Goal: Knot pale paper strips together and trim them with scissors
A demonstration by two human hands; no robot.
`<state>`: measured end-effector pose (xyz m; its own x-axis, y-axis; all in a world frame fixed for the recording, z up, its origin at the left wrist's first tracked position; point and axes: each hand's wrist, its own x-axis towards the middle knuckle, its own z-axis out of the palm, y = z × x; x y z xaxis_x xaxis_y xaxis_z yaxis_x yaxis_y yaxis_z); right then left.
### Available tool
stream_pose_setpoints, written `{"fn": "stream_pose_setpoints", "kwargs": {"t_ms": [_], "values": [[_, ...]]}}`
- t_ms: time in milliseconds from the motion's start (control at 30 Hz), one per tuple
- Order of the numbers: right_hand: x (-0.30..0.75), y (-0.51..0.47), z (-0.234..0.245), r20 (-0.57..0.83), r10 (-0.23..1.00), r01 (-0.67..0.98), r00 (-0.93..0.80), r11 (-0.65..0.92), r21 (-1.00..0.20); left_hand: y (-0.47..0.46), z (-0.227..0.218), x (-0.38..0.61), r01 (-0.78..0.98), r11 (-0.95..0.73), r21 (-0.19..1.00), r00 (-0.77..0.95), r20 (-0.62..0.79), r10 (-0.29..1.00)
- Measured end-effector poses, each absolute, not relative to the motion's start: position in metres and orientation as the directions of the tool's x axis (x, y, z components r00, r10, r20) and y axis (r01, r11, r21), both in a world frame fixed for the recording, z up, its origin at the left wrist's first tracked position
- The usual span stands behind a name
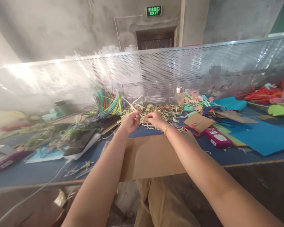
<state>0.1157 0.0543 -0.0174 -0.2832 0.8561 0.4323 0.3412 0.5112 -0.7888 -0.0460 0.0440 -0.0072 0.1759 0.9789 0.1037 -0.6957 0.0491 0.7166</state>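
Observation:
My left hand (132,120) is closed on pale cream strips (132,106), whose ends stick up and fan out above the fingers. To its right, my right hand (155,120) has thumb and fingertips pinched together. Whatever lies in that pinch is too small to make out. Both hands are raised just in front of a loose heap of pale yellowish strips (162,112). Below the wrists, a flat piece of brown cardboard (153,156) lies at the table's front edge. A gold bracelet (167,129) circles my right wrist.
Orange-handled scissors (192,130) and a magenta box (217,137) lie to the right, beside blue sheets (262,134). Colourful thin stems (107,102) and a lidded jar (180,95) stand at the back. A perforated metal screen (156,69) closes off the far side. A white cable (35,195) hangs at left.

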Motion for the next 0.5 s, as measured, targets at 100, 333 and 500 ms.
{"fn": "stream_pose_setpoints", "kwargs": {"t_ms": [100, 333, 500], "values": [[0.119, 0.056, -0.016, 0.412, 0.861, 0.345, -0.298, 0.500, -0.794, 0.044, -0.006, -0.047, -0.685, 0.027, 0.728, 0.154, 0.109, 0.982], [0.137, 0.066, -0.012, 0.374, 0.860, 0.413, -0.348, 0.498, -0.762, 0.048, -0.007, -0.061, -0.545, -0.110, 0.831, 0.012, 0.139, 0.990], [0.151, 0.075, -0.010, 0.390, 0.847, 0.460, -0.362, 0.526, -0.716, 0.047, -0.005, -0.067, -0.521, -0.118, 0.845, -0.009, 0.134, 0.991]]}}
